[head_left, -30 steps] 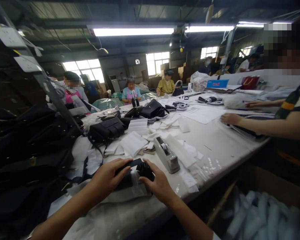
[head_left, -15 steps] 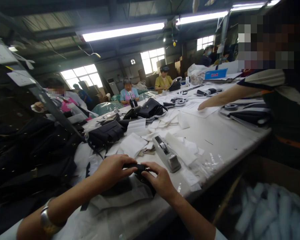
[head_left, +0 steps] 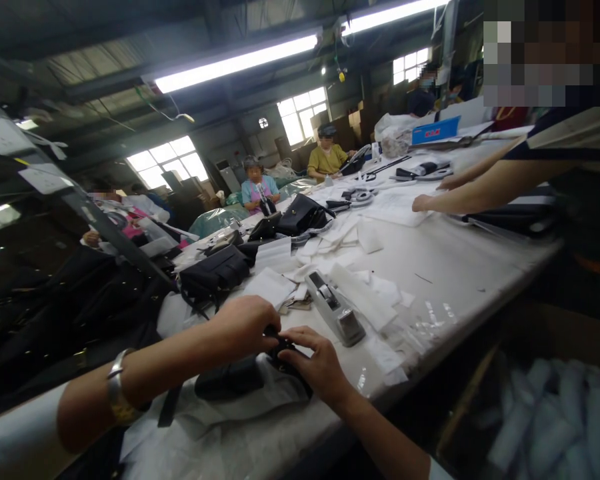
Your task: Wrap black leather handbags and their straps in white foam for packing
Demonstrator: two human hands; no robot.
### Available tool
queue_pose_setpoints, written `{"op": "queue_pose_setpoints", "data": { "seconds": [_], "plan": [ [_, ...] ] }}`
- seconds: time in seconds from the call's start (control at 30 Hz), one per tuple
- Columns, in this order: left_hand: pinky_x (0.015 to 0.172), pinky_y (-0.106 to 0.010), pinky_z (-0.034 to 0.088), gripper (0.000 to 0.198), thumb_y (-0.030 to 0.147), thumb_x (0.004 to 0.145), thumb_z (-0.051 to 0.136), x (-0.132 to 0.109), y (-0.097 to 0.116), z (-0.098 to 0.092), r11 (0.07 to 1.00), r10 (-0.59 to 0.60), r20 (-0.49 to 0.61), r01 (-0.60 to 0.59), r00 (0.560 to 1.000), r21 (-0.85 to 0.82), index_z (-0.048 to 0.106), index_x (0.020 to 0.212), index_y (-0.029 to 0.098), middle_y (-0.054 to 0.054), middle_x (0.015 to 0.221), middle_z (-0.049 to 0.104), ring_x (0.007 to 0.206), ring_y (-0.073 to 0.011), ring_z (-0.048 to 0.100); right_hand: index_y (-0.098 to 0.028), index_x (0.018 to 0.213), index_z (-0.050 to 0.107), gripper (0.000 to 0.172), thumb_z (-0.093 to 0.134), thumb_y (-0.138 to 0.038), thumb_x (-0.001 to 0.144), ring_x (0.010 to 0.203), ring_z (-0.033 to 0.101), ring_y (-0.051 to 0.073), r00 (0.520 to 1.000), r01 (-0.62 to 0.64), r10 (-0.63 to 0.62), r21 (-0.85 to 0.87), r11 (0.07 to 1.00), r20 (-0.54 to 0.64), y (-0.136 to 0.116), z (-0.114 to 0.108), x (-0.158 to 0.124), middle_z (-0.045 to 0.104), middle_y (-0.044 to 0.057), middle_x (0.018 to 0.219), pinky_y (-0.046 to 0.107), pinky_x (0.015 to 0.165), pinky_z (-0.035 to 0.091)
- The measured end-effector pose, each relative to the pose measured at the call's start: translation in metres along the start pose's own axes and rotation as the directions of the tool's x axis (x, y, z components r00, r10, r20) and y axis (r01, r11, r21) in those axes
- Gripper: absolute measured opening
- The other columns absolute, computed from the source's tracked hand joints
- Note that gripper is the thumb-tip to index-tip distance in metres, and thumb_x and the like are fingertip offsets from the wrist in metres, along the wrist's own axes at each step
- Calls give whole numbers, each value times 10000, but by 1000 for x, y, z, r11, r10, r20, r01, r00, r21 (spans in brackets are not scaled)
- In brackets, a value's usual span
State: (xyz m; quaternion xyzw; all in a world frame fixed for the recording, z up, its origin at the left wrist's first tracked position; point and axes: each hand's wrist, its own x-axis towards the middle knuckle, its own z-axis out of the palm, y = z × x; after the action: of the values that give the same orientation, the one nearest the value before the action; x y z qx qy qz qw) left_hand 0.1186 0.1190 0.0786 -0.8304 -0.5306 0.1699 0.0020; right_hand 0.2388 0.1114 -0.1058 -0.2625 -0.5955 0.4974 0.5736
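Observation:
My left hand [head_left: 253, 321] is closed, its fingers pinching one end of a black strap [head_left: 280, 347]. On the strap's other side my right hand [head_left: 316, 360] grips it between thumb and fingers. Below both hands lies a black bag [head_left: 230, 381], partly wrapped in thin white sheeting [head_left: 215, 417] at the table's near edge. The fingers hide most of the strap. Just beyond my right hand stands a grey tape dispenser [head_left: 336, 310].
Black handbags [head_left: 215, 270] and white paper pieces [head_left: 270, 288] lie across the white table [head_left: 420, 250]. At the right a co-worker's arm [head_left: 485, 190] reaches over papers. A metal post [head_left: 115, 230] rises at left. A box of white rolls [head_left: 545, 413] stands at lower right.
My left hand has turned over the strap, its wrist rising and fingers curling down. My right hand stays nearly in place. The co-worker at the right now has both hands on the papers.

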Motion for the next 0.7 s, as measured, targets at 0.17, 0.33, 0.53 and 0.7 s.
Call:
{"op": "queue_pose_setpoints", "data": {
  "seconds": [0.17, 0.33, 0.53, 0.7],
  "plan": [
    [636, -260, 438, 216, 316, 711, 676, 8, -5, 2, 998, 13, 26, -11, 1000, -66, 802, 883, 287, -40, 778, 775, 752, -229, 706, -265, 1030, 770, 240, 788, -273, 791, 994, 664, 241, 1000, 14, -13, 31, 999, -21, 2, 1, -1, 729, 51, 1022, 350, 930, 505],
    [653, -244, 449, 232, 320, 722, 665, 1, -14, 10, 991, -18, 49, 25, 999, -134, 798, 908, 283, -23, 804, 786, 753, -209, 718, -269, 1023, 766, 261, 793, -205, 772, 1003, 661, 237, 999, -4, 6, 39, 999, -45, -2, 1, -5, 739, 40, 1024, 343, 934, 498],
    [685, -242, 468, 222, 297, 725, 684, -1, 2, 20, 978, -73, 10, 74, 997, -194, 785, 923, 297, -7, 849, 791, 809, -211, 726, -251, 1002, 760, 239, 795, -232, 766, 989, 665, 247, 995, -11, 16, 48, 999, -100, 0, 5, -8, 738, 48, 1002, 358, 921, 510],
    [688, -310, 475, 217, 291, 754, 676, -5, 13, 23, 985, -159, -35, 156, 987, -73, 786, 939, 267, -76, 851, 785, 827, -286, 723, -253, 1020, 750, 248, 786, -268, 775, 998, 667, 250, 992, -24, 28, 35, 999, -126, 0, 5, -8, 738, 50, 1022, 367, 929, 513]
  ]
}}
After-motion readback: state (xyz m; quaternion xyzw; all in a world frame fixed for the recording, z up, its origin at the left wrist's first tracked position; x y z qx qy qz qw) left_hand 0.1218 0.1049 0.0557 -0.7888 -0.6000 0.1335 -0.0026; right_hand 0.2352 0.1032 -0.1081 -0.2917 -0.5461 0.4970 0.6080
